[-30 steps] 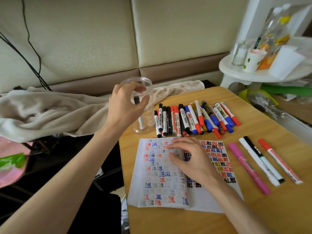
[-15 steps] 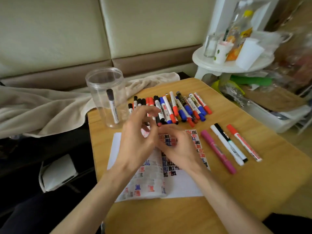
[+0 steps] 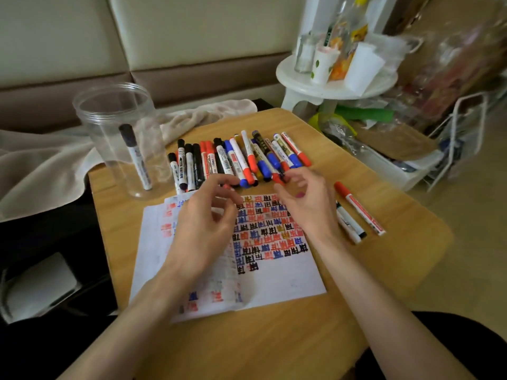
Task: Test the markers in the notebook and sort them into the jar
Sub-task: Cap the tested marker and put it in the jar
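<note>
Left hand (image 3: 203, 226) loosely curled, empty; right hand (image 3: 304, 207) half-curled, grasp unclear. Both over notebook (image 3: 274, 272), poised by marker row (image 3: 238, 160), likely choosing next; jar (image 3: 109, 111) close for sorting.

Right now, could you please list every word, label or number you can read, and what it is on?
None can be quoted.
notebook: rows of handwritten marks in red, blue and black, too blurred to read.
row of markers: barrel labels too small to read.
marker in the jar: label too small.
bottle: label blurred.

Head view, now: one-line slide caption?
Left hand and right hand hover over the scribbled white notebook; one black-capped marker leans in the clear plastic jar.
</note>
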Tool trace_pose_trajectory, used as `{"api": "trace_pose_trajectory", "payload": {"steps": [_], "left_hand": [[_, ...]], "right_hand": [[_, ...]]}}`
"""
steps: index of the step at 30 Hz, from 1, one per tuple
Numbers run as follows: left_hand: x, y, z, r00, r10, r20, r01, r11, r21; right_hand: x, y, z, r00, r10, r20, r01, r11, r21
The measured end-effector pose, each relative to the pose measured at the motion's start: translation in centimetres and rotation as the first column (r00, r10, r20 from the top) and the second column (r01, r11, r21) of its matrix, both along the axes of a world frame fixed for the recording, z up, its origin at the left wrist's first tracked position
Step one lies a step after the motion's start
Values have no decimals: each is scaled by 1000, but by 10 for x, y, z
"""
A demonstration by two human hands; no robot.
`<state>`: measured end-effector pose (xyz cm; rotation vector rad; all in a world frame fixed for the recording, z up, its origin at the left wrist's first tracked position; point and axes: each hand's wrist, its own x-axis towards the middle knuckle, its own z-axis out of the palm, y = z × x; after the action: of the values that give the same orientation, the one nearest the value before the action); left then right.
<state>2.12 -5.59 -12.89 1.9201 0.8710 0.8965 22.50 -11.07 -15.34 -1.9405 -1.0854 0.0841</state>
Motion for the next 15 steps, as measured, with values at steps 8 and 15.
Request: {"api": "trace_pose_trajectory", "payload": {"steps": [8, 15], "left_hand": [[-6, 0, 2, 1000, 1, 18, 0, 999, -44], [-10, 2, 3, 1000, 5, 17, -3, 997, -76]], "right_hand": [[-2, 55, 0, 994, 19, 104, -19, 1000, -3], [-4, 80, -5, 979, -65, 193, 71, 997, -24]]}}
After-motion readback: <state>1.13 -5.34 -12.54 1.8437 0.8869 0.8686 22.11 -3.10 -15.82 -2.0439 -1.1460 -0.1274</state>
